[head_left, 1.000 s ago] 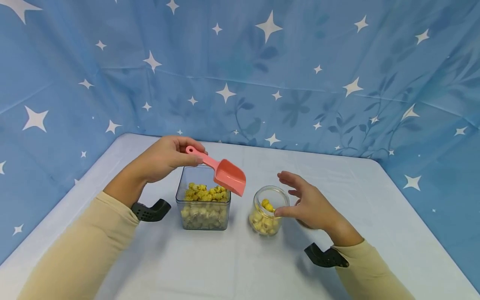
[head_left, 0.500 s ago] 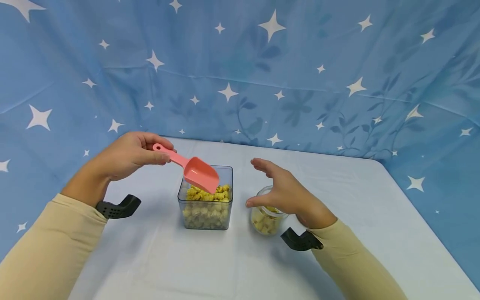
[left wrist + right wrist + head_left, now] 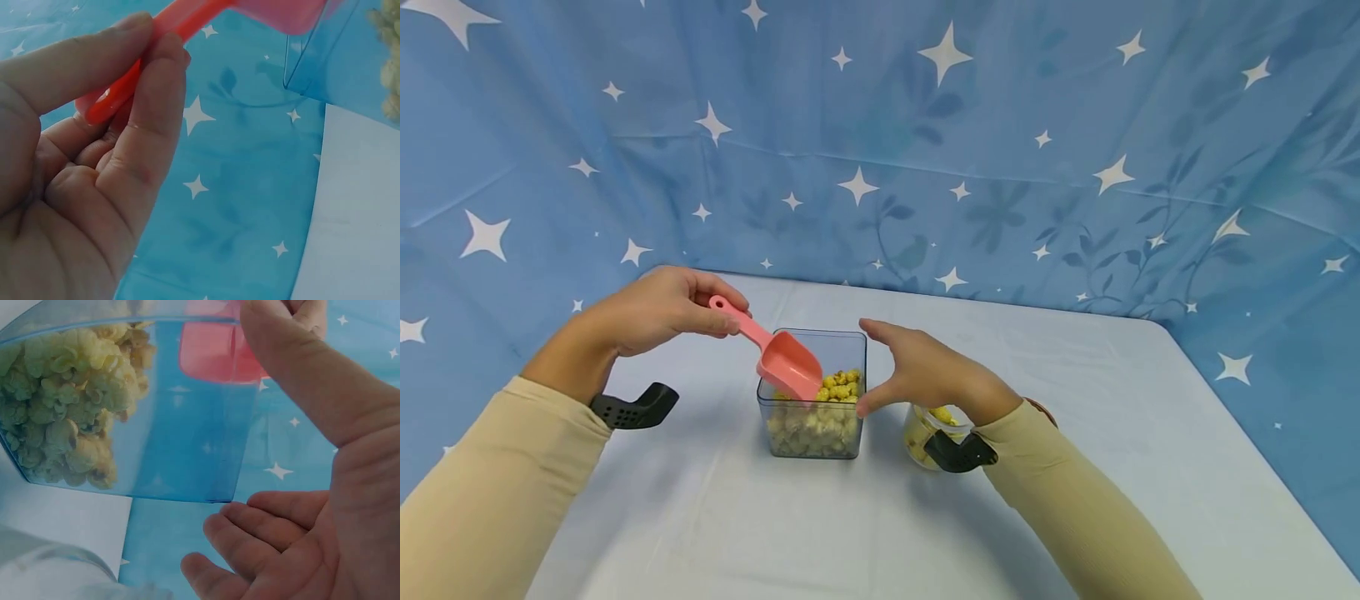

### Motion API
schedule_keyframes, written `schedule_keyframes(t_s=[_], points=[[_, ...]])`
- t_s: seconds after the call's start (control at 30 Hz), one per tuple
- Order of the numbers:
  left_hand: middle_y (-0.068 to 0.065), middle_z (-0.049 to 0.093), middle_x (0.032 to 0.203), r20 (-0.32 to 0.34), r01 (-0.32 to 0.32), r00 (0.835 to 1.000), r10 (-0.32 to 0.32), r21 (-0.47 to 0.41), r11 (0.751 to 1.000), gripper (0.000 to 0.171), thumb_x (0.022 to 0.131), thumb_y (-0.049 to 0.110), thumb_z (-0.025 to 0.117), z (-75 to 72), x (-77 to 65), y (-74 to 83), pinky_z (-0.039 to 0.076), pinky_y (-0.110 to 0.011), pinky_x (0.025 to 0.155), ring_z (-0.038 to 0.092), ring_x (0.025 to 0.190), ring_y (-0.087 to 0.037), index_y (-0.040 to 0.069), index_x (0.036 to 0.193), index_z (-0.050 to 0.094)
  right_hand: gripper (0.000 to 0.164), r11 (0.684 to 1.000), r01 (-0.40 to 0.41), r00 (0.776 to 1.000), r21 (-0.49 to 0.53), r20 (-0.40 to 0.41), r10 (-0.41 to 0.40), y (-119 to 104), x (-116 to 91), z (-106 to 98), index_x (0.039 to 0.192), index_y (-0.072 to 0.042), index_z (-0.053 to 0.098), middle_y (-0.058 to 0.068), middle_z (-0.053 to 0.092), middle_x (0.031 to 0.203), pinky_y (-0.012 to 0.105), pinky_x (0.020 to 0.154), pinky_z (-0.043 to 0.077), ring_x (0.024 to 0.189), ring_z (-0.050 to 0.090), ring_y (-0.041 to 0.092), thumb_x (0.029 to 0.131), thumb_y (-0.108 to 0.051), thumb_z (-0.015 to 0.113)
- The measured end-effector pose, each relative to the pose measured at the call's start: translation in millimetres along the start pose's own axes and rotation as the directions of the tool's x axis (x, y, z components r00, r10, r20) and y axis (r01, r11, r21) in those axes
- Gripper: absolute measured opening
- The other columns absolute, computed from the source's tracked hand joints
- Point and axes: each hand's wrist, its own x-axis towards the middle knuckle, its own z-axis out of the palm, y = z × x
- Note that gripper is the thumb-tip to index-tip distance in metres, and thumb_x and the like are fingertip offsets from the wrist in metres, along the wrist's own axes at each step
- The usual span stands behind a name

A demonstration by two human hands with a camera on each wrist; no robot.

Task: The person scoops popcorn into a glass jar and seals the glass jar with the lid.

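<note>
My left hand (image 3: 658, 312) pinches the handle end of a pink scoop (image 3: 790, 367) between thumb and fingers. In the head view the scoop's bowl dips into a clear bluish square container (image 3: 831, 340), close over the yellow popcorn (image 3: 842, 385) inside. The left wrist view shows the handle (image 3: 187, 25) between thumb and forefinger. At the container's right side is my right hand (image 3: 925, 367), fingers spread, thumb tip right at the near rim corner. In the right wrist view, its fingers (image 3: 250, 537) lie by the container's edge and the thumb by its rim.
A round glass jar (image 3: 919, 440) with some popcorn stands right of the container, partly hidden behind my right wrist. A brown round edge (image 3: 1041, 410) shows beyond the right sleeve. A blue star-patterned curtain (image 3: 880, 167) hangs behind the white table (image 3: 775, 525).
Both hands have moved left. The scoop has gone from between container and jar down into the container. My right hand has passed from the jar to the container's right side.
</note>
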Motion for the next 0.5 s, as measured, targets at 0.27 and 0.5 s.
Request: schedule_keyframes(t_s=[0.27,0.5], points=[[-0.006,0.07,0.103,0.061,0.029,0.998,-0.036,0.108,0.994,0.04,0.094,0.026,0.072,0.9,8.8,17.0,0.047,-0.048,0.093,0.065,0.097,-0.023,0.006,0.128,0.065,0.111,1.0,0.004,0.999,0.023,0.034,-0.004,1,5,0,0.159,-0.008,0.026,0.006,0.033,0.16,0.045,0.113,0.032,0.145,0.031,0.023,0.074,-0.044,0.089],[-0.008,0.069,0.101,0.115,0.007,0.993,-0.027,0.166,0.986,0.033,0.093,0.018,0.071,7.5,20.5,34.2,0.048,-0.045,0.088,0.064,0.096,-0.025,0.003,0.122,0.067,0.112,0.999,-0.004,1.0,0.053,0.022,0.003,2,3,1,0.158,-0.008,0.027,0.006,0.033,0.16,0.044,0.113,0.032,0.145,0.031,0.022,0.073,-0.043,0.09]])
